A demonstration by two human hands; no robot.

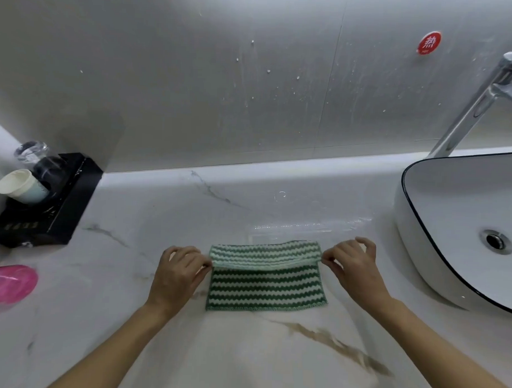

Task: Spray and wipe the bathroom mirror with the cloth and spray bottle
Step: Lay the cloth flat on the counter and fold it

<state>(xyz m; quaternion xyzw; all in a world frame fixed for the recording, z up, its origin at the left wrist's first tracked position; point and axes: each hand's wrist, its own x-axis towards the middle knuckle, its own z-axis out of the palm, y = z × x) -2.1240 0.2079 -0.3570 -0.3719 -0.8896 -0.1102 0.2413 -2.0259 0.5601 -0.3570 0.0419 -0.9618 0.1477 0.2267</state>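
Two hands on one cloth (266,277), mid-counter. Cloth is green-and-white zigzag striped, lying flat on the marble countertop (161,219), between the black tray and the basin. Its far edge is folded toward the person, so a paler band (the underside, lighter green) lies across the upper part.

Left hand (178,274): thumb and forefinger pinching the left end of the folded edge, other fingers curled in loosely beside them. Right hand (352,267): thumb and forefinger pinching the right end of the same edge, remaining fingers raised and slightly spread above the cloth. Both forearms bare, coming in from the bottom of frame.

White basin (421,257) with dark rim sits at right, just beside the cloth, not touching. Chrome faucet (478,105) rises behind it. Red round sticker (429,42) on the grey wall above. Wall shows white spatter marks.

Left side: black tray (59,216) holding a white paper cup (20,187) tipped on its side and a clear glass (32,151) upside down. Pink object (8,282) at the left edge, blurred, cannot identify.
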